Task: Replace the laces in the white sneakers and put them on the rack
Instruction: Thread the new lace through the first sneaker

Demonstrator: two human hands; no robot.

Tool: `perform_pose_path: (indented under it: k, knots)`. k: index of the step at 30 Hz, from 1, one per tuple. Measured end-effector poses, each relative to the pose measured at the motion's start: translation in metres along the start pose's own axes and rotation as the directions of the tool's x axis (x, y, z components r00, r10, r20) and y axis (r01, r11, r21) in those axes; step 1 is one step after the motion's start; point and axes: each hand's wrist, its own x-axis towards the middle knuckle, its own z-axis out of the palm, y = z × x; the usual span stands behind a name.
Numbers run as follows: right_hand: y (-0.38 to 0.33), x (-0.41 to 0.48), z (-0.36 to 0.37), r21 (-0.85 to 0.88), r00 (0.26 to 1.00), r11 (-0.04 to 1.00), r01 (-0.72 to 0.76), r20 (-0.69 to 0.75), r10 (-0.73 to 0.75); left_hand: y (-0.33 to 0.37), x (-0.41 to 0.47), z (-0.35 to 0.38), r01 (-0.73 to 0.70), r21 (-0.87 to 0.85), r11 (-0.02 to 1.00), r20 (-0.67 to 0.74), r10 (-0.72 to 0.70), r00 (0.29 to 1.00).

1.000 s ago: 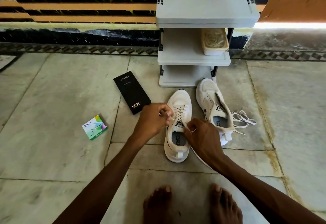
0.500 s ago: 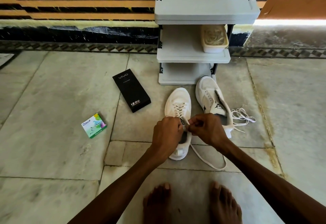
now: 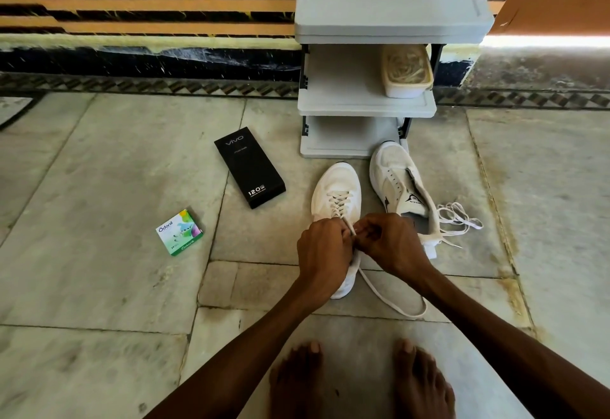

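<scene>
Two white sneakers stand on the floor before a grey rack (image 3: 366, 110). The left sneaker (image 3: 336, 187) is laced up its front; my left hand (image 3: 323, 250) and my right hand (image 3: 389, 242) meet over its tongue, both pinching its lace (image 3: 392, 299), which loops down onto the floor to the right. The right sneaker (image 3: 396, 181) has no lace in its eyelets and its tongue stands up. A loose white lace (image 3: 458, 220) lies in a tangle beside it. The left sneaker's heel is partly hidden by my hands.
A tub of laces (image 3: 406, 70) sits on the rack's middle shelf. A black phone box (image 3: 250, 167) and a small green box (image 3: 180, 232) lie on the stone floor to the left. My bare feet (image 3: 359, 379) are at the bottom. A striped wall runs behind.
My hands have come together over the left sneaker's tongue from being spread apart on either side, and a loop of its lace now trails on the floor to the right.
</scene>
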Motion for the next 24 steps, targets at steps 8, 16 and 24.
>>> perform_pose_path:
  k: [8, 16, 24]
  knots:
    - [0.003, -0.003, -0.001, 0.040, 0.997, 0.997, 0.072, -0.008, -0.072, 0.007, 0.016, -0.015, 0.335, -0.460, 0.822, 0.247, -0.244, 0.938]
    - [0.004, 0.000, 0.007, 0.207, 0.993, 0.977, -0.045, -0.100, 0.067, 0.009, 0.014, -0.022, 0.378, -0.507, 0.775, 0.320, -0.237, 0.917]
    - [-0.019, 0.002, -0.020, 0.014, 0.960, 0.987, 0.159, -0.237, -0.151, 0.001, 0.012, -0.030, 0.240, -0.384, 0.891, 0.184, -0.181, 0.966]
